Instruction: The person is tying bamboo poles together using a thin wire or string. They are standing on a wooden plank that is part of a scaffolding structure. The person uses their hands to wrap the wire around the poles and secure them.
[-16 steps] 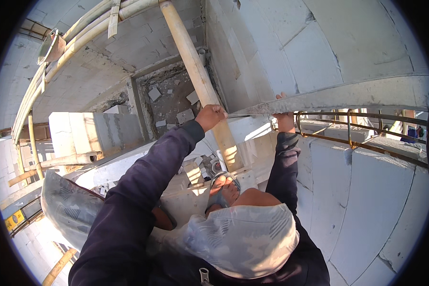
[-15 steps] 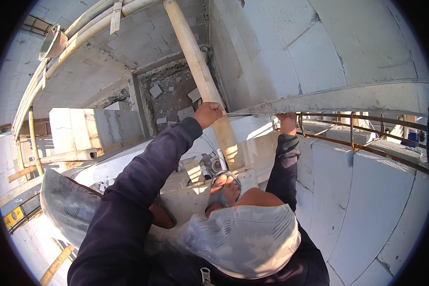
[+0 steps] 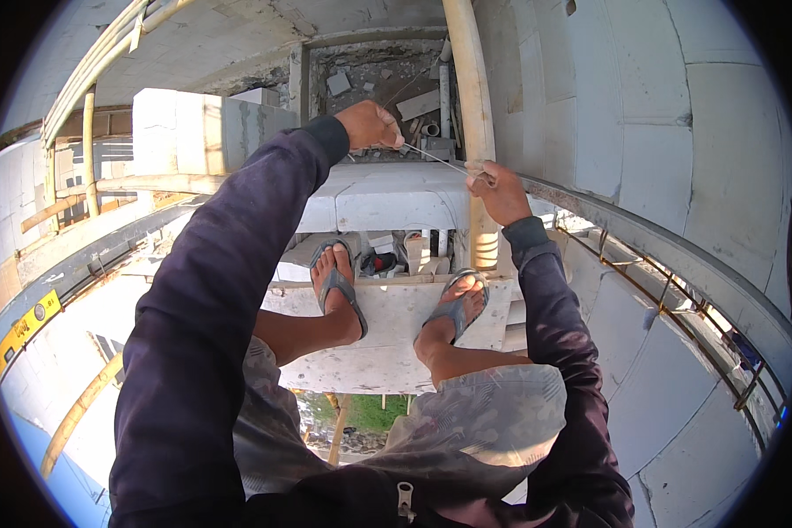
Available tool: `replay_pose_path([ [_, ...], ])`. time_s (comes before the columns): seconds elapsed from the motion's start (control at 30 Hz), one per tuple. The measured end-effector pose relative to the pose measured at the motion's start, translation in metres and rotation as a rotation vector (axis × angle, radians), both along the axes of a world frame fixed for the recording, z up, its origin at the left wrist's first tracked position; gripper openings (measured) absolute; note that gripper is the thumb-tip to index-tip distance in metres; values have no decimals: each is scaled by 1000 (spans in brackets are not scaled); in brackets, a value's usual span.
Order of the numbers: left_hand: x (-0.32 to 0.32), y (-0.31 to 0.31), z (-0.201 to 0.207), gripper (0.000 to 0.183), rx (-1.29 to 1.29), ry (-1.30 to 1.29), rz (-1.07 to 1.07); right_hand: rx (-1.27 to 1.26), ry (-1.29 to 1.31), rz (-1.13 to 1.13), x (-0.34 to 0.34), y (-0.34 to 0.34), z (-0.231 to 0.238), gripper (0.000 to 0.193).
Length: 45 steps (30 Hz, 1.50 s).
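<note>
Left hand [image 3: 374, 128] and right hand [image 3: 500, 195] each pinch the string [image 3: 436, 157], which runs straight between them, already drawn out, with the pole [image 3: 473, 79] just behind the right hand's fingertips and no fastening of the string visible.

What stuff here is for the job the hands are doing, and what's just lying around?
In the job:
left hand and right hand
thin pale line stretched between them; string or wire, I can't tell

Just lying around, it seems:
yellow level, far left, untouched
white scrap and longer slab piece, both on the ground below
</note>
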<state>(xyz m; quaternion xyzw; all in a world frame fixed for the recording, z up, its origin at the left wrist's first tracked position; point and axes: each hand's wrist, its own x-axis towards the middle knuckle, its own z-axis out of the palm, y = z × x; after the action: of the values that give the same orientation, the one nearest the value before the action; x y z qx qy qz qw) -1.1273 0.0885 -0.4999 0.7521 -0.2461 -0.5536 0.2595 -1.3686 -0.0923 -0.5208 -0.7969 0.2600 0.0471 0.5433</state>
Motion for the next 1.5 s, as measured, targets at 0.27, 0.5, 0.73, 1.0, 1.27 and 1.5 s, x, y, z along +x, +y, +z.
replay_pose_path([
  [0.27,48,129,167,17,-108,-12,345,27,124,137,73,57,179,23],
  [0.5,7,229,271,16,-350,42,790,174,110,322,147,143,346,23],
  [0.73,-76,354,352,19,-269,7,1090,194,154,473,193,183,424,18],
  [1.0,-139,479,435,19,-6,-56,1224,208,117,562,231,253,446,17],
  [1.27,-166,738,521,12,393,-147,1318,130,191,689,244,315,431,22],
  [1.5,-83,896,502,12,403,-71,1077,104,301,815,223,407,338,29],
])
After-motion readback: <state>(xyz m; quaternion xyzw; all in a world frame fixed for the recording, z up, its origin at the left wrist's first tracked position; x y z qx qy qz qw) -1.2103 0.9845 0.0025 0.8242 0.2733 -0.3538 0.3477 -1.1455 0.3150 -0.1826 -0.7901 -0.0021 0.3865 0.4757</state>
